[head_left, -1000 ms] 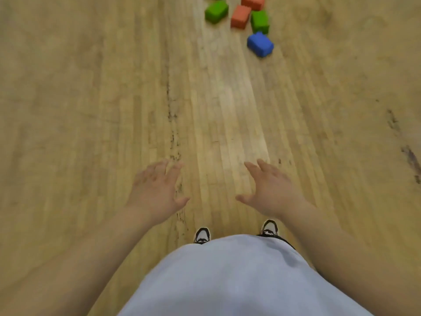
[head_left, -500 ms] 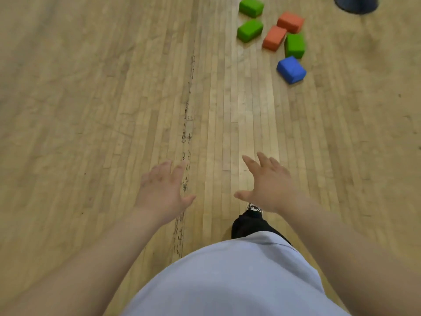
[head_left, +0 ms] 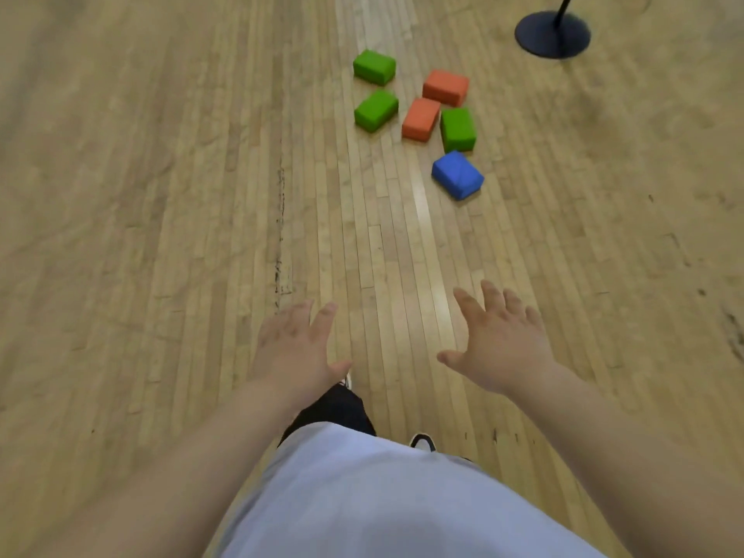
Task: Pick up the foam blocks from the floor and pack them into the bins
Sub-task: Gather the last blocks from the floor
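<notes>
Several foam blocks lie in a loose cluster on the wooden floor ahead, right of centre. Nearest to me is a blue block [head_left: 457,174]. Behind it sit a green block [head_left: 458,129], an orange block [head_left: 420,118] and a second orange block [head_left: 446,87]. Two more green blocks [head_left: 376,109] [head_left: 374,67] lie to the left. My left hand [head_left: 294,350] and my right hand [head_left: 499,342] are stretched forward, palms down, fingers spread and empty, well short of the blocks. No bin is in view.
A dark round stand base [head_left: 552,36] with a thin pole rests on the floor at the top right, beyond the blocks. A dark scuff line [head_left: 279,235] runs along the boards. My feet and light shirt fill the bottom.
The blocks have come closer and lower in view as I walk toward them. The stand base has come fully into view. Both hands stay spread and empty.
</notes>
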A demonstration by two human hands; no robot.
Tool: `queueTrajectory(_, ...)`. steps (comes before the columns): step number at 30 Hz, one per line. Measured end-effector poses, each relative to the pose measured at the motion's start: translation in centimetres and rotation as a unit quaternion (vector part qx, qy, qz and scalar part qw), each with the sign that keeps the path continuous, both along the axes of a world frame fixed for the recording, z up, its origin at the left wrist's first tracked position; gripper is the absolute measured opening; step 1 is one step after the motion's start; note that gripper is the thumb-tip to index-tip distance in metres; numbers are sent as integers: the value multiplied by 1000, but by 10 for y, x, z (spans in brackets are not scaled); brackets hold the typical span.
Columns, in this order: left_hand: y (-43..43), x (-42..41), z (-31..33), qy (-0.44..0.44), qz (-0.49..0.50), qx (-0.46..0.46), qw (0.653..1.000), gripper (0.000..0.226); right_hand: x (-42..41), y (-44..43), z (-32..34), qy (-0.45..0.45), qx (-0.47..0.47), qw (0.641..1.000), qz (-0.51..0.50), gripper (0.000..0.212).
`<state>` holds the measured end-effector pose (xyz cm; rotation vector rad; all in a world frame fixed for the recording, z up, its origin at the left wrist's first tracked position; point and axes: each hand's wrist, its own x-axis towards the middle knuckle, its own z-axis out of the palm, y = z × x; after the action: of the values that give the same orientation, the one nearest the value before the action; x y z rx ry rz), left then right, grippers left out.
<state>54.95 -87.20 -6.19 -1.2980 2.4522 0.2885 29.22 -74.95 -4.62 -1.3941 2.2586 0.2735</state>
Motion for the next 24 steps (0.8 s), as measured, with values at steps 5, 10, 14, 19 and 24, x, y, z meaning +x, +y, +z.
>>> queueTrajectory(5, -98, -43, -18, 9, -13, 6, 1000, 89, -39, -88, -15, -2, 5, 1000, -23, 106)
queueTrajectory(10, -223, -74, -34, 16, -11, 19, 1000, 88, -66, -209, -29, -5, 13, 999, -34, 107)
queueTrajectory(14, -324, -90, -22, 12, -19, 33, 999, 91, -83, -308, -20, -7, 13, 999, -31, 107)
queueTrajectory(19, -430, -118, -5, 7, -25, 32, 999, 92, -112, -415, -5, -26, 12, 999, -29, 106)
queueTrajectory(24, -513, -170, -15, 0, -17, 50, 999, 93, -168, -497, -14, -27, 13, 999, -35, 107)
